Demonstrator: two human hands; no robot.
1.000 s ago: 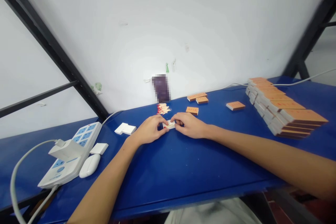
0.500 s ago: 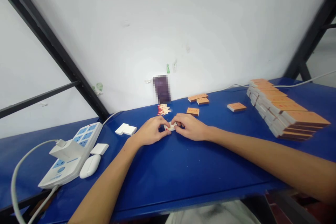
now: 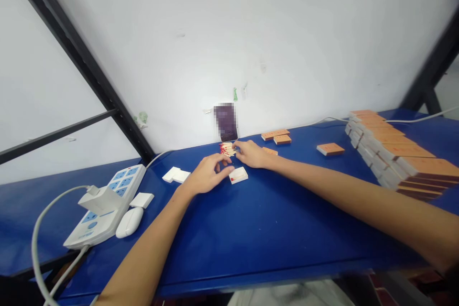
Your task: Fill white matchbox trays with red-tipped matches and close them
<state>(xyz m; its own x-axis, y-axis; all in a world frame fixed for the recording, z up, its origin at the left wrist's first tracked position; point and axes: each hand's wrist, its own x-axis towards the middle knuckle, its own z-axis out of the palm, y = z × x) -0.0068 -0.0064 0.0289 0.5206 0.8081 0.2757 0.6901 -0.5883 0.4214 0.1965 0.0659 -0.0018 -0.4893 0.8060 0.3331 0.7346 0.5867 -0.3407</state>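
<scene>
My left hand (image 3: 210,172) is open, its fingers curved over the near side of a pile of red-headed matches (image 3: 226,148). Its thumb points toward a small white matchbox tray (image 3: 239,176) and ends close to the tray's left edge. A few matches lie in that tray, with a red head at its left end. At the right end of the pile, my right hand (image 3: 251,154) has its fingertips closed around the pale match sticks. The exact number between its fingers is hidden. An orange matchbox (image 3: 270,151) is partly covered by my right hand.
A phone (image 3: 227,124) leans on the wall behind the matches. White boxes (image 3: 175,175), a white earphone case (image 3: 129,222) and a power strip (image 3: 107,205) lie left. Orange matchboxes (image 3: 330,148) and a long stack of matchboxes (image 3: 405,153) stand right on the blue table (image 3: 251,239).
Both hands have let go of the white tray, which now lies on the table. My right hand has moved forward to the matches; my left has shifted slightly. The view has moved a little.
</scene>
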